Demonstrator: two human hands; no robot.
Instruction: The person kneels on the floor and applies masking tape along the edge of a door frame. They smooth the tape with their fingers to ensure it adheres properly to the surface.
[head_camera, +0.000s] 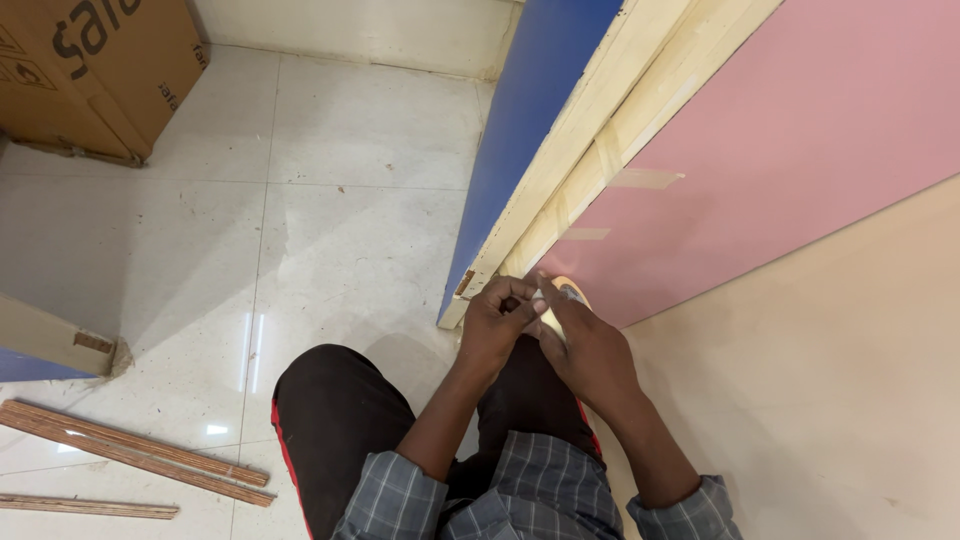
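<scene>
Taping in hand: left hand (497, 318) and right hand (583, 345) meet at the panel's lower corner, fingers pinched on a masking tape roll (560, 300), at 12 o'clock from the knees. Judged next: pressing a strip across the wooden edging (590, 150).

Both forearms reach forward and inward from rolled-up checked sleeves, so the wrists converge in front of the bent knees. The left hand (493, 318) is curled, its fingers (515, 290) bent over and pinching at something small between the two hands, knuckles turned up. The right hand (585, 340) lies just beside it, touching it, back facing up, its fingers (548, 300) folded toward the left hand's fingertips. Both wrists stay nearly straight, and the elbows are bent and tucked near the torso.
</scene>
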